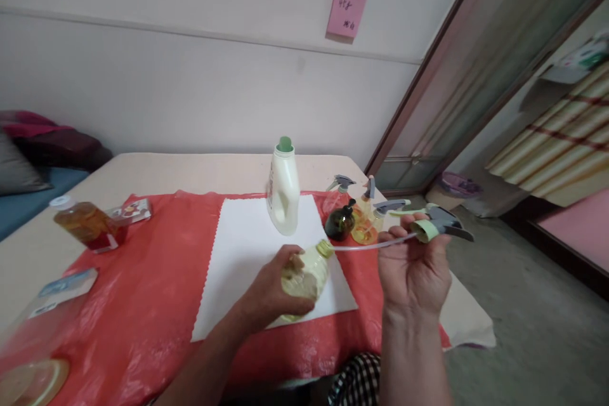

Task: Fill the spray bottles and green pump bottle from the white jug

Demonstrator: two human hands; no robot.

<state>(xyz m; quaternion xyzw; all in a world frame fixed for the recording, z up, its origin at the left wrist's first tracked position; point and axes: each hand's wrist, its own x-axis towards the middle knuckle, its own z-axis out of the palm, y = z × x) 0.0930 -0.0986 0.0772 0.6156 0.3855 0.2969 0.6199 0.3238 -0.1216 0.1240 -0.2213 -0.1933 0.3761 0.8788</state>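
Note:
My left hand point(278, 285) is wrapped round a pale yellow-green clear bottle point(309, 276), tilted with its neck to the upper right. In my right hand point(416, 273) is a grey and light green spray nozzle point(435, 225), gripped by its collar, palm turned up. A thin clear tube point(371, 245) runs from the nozzle to the bottle's mouth; whether its tip is inside, I cannot tell. Behind the bottle, a large cream jug with a handle point(285, 193) stands upright on a white sheet point(238, 254), a green piece at its top.
Several spray bottles point(365, 228) and a dark round bottle point(340, 223) stand at the right. A bottle of amber liquid point(88, 223) leans at the left, near a small packet point(132, 211). Red plastic point(157, 279) covers the table; a pink note point(347, 9) hangs on the wall.

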